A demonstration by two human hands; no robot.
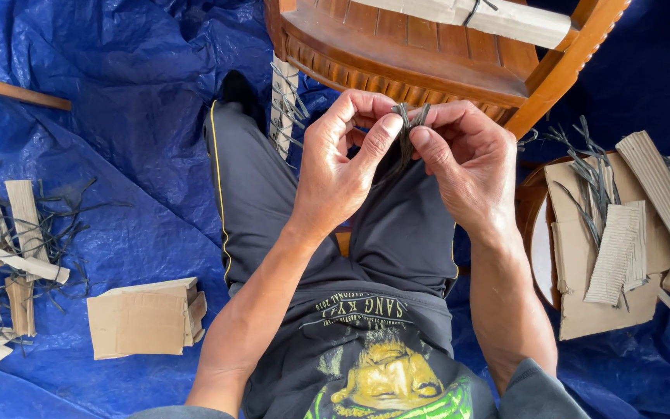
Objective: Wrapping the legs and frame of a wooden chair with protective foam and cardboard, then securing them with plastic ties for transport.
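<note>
While seated on the blue tarp, working a dark strap between both hands in front of the chest, just below the curved edge of the wooden chair. Left hand mostly closed, thumb and forefinger pinched on the strap from the left side, remaining fingers curled in. Right hand likewise pinched shut on the same strap from the right, thumb pressing its upper part. Strap ends poking up above the fingertips, rest hanging down between the palms toward the lap. Held close and high, probably for a clear look at a knot or twist, and to keep tension from both sides.

Chair tipped toward the lap, one leg wrapped in pale cardboard and bound with more dark strapping, likely padding for protection. Dark trousers with a yellow side stripe stretched out under the chair.

Left edge of the tarp: loose cardboard strips and tangled straps in a heap. Near it, toward the bottom left, a flat stack of cardboard pieces. Right edge: more corrugated cardboard piled on a round wooden piece, with spare straps lying on top, within arm's reach. Thin wooden batten at the far left edge.
</note>
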